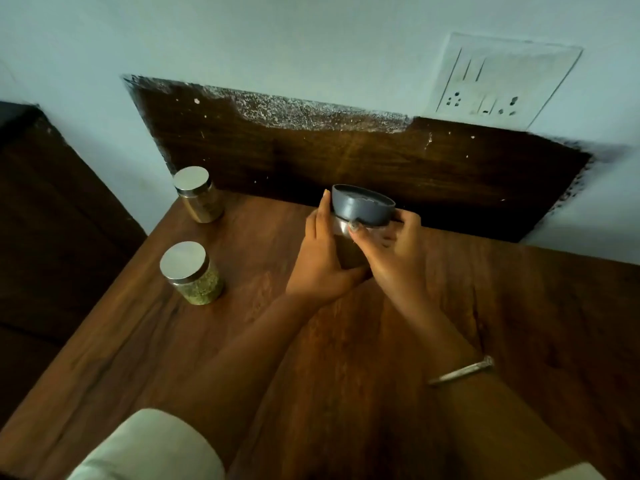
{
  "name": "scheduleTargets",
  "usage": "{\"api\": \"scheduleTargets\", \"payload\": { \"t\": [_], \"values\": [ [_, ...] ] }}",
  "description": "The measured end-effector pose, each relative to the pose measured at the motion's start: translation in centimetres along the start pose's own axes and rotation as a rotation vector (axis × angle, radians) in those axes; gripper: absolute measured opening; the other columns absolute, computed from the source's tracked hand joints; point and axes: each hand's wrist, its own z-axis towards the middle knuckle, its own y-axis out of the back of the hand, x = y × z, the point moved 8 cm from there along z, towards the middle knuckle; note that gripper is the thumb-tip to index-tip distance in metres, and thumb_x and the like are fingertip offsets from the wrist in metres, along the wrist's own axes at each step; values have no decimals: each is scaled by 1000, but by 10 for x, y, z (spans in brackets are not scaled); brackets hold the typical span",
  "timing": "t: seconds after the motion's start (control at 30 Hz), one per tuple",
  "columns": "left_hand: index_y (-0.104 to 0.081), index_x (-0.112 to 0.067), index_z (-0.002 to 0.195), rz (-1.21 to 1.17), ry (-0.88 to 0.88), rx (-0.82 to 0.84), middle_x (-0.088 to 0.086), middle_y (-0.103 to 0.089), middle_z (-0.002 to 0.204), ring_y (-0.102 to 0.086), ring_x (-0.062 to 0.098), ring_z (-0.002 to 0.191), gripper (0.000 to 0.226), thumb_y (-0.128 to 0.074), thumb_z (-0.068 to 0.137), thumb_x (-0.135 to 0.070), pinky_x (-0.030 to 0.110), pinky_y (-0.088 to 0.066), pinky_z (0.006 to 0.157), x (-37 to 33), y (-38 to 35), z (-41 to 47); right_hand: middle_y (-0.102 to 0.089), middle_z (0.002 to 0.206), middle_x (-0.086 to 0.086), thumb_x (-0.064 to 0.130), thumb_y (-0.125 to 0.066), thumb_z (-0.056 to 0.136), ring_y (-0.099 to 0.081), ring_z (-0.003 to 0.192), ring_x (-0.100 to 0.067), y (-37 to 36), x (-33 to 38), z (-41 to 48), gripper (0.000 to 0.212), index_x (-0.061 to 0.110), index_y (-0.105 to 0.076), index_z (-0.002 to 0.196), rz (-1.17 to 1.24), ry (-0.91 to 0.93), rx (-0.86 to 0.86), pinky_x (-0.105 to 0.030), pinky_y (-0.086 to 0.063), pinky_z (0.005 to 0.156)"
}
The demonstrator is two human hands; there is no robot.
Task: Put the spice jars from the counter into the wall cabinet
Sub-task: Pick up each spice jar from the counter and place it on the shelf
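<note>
Right now the jar with the grey lid (360,216) is standing upright near the far edge of the wooden counter (311,341), just in front of the dark back panel (346,157), with its long axis running vertically. Both hands are closing around it. The left hand (323,261) is wrapping the jar's left side, its fingers curling round the glass body and one fingertip reaching up beside the lid. The right hand (391,247) is pressing in from the right, thumb lying across the front just under the lid's rim and the other fingers bending behind. The jar is therefore sitting between the 2 palms, gripped by both, and its base is hidden, so whether it is touching the counter cannot be told.

Further out, 2 more jars are waiting well to the left: the near silver-lidded jar (192,273), holding greenish contents, and the far silver-lidded jar (199,199), close to the counter's far left corner. Both are standing upright and apart from either hand; the left hand is the nearer one to them. A bangle (460,370) is circling the right wrist. No cabinet is showing in view, so the lift will likely be going upward, out of frame.
</note>
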Motion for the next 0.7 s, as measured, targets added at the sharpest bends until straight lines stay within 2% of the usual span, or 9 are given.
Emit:
{"api": "scheduleTargets", "payload": {
  "t": [0.07,0.13,0.23,0.3,0.37,0.47,0.57,0.63,0.7],
  "values": [
    [7,-13,150,-65,4,-42,6,-20,151,-23,5,133,129,-85,61,-34,24,-32,104,-17,-2,-11,-56,123,-3,48,-73,71,-62,102,-12,14,9,-12,69,22,-42,127,-8,27,29,-29,-58,77],
    [3,-21,150,-237,17,-52,2,-28,148,-33,10,136,129,-85,57,-36,33,-41,106,-31,-7,-19,-57,118,0,54,-68,71,-62,100,-9,34,16,-21,70,23,-41,128,2,35,57,-26,-56,75],
    [-4,-22,147,-423,44,-21,-11,-41,133,-49,11,124,124,-83,51,-32,31,-51,96,-55,-18,-35,-59,107,9,42,-64,81,-63,92,-1,62,21,-32,66,17,-37,135,129,-6,168,-16,-53,70],
    [-11,-20,143,-473,35,29,-14,-44,123,-54,13,117,116,-80,51,-32,33,-54,90,-75,-30,-45,-62,104,11,41,-58,86,-64,93,1,77,24,-42,56,17,-40,133,174,-18,270,-17,-53,75],
    [-18,-22,137,-493,30,83,-9,-46,121,-55,17,116,101,-79,56,-28,36,-55,88,-92,-41,-51,-63,103,9,41,-55,88,-64,93,-1,93,27,-48,46,17,-48,126,184,-6,270,-20,-53,78],
    [-26,-27,138,-405,20,87,2,-45,131,-53,21,120,96,-75,56,-40,44,-54,90,-109,-52,-55,-61,103,8,30,-60,88,-64,93,-5,119,31,-57,43,17,-46,126,211,-7,184,-22,-54,78],
    [-7,-36,147,-325,-7,138,1,-41,140,-46,23,129,111,-75,60,-45,49,-48,98,-128,-62,-59,-57,114,8,30,-62,86,-60,101,-4,135,37,-63,57,21,-35,136,145,12,119,-23,-53,85],
    [8,-32,148,-358,-24,191,-6,-47,135,-49,15,127,120,-79,66,-31,38,-48,100,-137,-71,-63,-56,115,11,30,-60,88,-60,101,1,143,42,-68,51,27,-36,133,117,50,122,-19,-52,83],
    [13,-20,148,-447,-46,214,-15,-49,123,-57,-2,112,119,-77,72,-4,19,-51,89,-145,-73,-65,-57,109,18,28,-57,90,-61,93,10,149,45,-74,41,37,-38,125,130,60,149,-13,-52,75]
  ]
}}
